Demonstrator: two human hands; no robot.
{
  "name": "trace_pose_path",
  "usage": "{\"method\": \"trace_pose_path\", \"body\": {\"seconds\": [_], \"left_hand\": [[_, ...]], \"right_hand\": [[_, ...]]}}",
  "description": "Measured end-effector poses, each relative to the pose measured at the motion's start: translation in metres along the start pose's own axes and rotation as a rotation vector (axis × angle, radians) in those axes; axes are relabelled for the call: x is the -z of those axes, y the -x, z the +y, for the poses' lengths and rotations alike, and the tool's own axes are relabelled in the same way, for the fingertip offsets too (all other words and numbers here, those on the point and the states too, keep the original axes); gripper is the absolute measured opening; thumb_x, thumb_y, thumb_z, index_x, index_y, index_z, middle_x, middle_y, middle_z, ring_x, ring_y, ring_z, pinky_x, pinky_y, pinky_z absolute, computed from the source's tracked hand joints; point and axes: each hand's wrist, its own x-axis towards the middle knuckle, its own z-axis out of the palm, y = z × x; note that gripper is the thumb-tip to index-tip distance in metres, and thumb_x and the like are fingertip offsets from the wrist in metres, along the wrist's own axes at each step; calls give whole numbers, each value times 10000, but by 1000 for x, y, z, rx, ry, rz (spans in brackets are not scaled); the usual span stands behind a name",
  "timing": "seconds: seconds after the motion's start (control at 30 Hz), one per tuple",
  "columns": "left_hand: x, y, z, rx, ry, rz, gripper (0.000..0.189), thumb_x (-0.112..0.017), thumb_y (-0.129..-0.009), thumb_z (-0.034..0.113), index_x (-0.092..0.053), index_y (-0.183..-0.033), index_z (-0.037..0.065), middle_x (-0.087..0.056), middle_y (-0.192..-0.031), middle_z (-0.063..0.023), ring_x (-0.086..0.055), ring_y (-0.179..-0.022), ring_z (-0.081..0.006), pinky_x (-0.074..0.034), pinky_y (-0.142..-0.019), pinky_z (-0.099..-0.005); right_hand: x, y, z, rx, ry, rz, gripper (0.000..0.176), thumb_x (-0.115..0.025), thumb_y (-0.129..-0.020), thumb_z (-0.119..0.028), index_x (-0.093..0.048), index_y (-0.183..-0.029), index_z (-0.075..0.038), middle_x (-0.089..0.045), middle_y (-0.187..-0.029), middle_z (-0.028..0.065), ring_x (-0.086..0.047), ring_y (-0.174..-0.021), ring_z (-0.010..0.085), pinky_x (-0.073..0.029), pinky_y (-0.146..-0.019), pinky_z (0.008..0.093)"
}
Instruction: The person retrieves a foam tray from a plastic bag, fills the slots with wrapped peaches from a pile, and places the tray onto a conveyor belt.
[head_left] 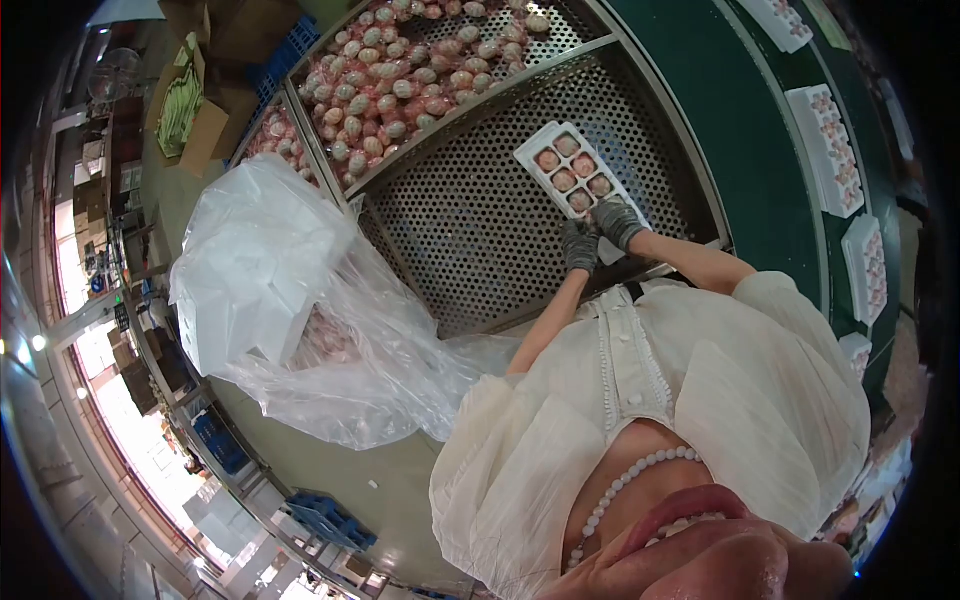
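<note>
A: Start with the biggest. See the steel bin [480, 200]?

B: Yes. Divided into sections, with perforated metal in the floor. Piled with round pale pieces in reddish wrapping in the far section, and more in the section at far left. Running along the right side, a green belt [745, 150], carrying white packs [832, 150] filled with similar pieces.

A: Next size down?

B: Left of the bin, a big clear plastic bag [370, 370], bulging around white molded pieces, with something reddish inside, blurred by the film. Behind it, an open cardboard box [205, 138], holding flat greenish items.

A: Now look at the white tray [553, 192]. Lying where?

B: On the bare perforated floor of the near section, angled, with the near end close to the bin's edge. Split into two columns of compartments, with wrapped pieces [564, 180] in those in view. Covered at the near end, so cannot tell about the last compartments.

A: And smaller still, the hands?

B: Both gloved in gray. Reaching over the tray's near end, the right hand [618, 222], fingers bent and partly closed over a compartment; cannot tell whether gripping a piece. Just beside the same end, the left hand [579, 246], fingers loosely curled; cannot tell how far open, or whether touching the tray.
</note>
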Motion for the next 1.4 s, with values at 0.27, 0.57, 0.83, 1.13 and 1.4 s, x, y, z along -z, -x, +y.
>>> {"method": "trace_pose_path", "body": {"seconds": [0.27,0.57,0.83,1.13,1.4], "left_hand": [[-5,-10,-13,66,-96,-37,309,-558,-684,193,-480,-895,-19,-535,-751,-124,-506,-677,-221,-403,-624,-346],[-3,-49,-28,-457,-1238,-642,200,-520,-699,249,-559,-799,80,-562,-730,-78,-537,-685,-195,-403,-574,-327],[-53,-60,-101,288,30,-189,295,-557,-697,215,-420,-837,-6,-516,-701,-134,-530,-675,-227,-430,-569,-324],[-45,-43,-70,132,-301,-231,797,-586,-605,433,-265,-1145,-58,-326,-1134,-215,-319,-1048,-305,-258,-880,-354],[-22,-28,-28,199,-273,-159,793,-580,-616,443,-298,-1150,-72,-335,-1172,-252,-305,-1111,-344,-224,-942,-353]], "right_hand": [[-30,-13,10,-17,61,-189,134,-530,-656,-156,-608,-712,-61,-596,-691,121,-590,-640,231,-451,-556,355],[-29,-29,-4,-57,196,-326,177,-532,-650,-160,-613,-750,-39,-594,-714,146,-591,-658,248,-458,-551,386],[19,-26,26,111,-28,-378,200,-547,-655,-234,-610,-722,-56,-589,-698,137,-580,-635,249,-452,-554,367],[98,-155,71,17,-436,472,359,-496,-759,-316,-516,-1002,-52,-542,-970,134,-526,-856,272,-418,-743,325],[62,-319,78,-295,-15,142,402,-496,-769,-301,-444,-1095,-71,-489,-1069,98,-476,-946,214,-372,-798,342]]}}
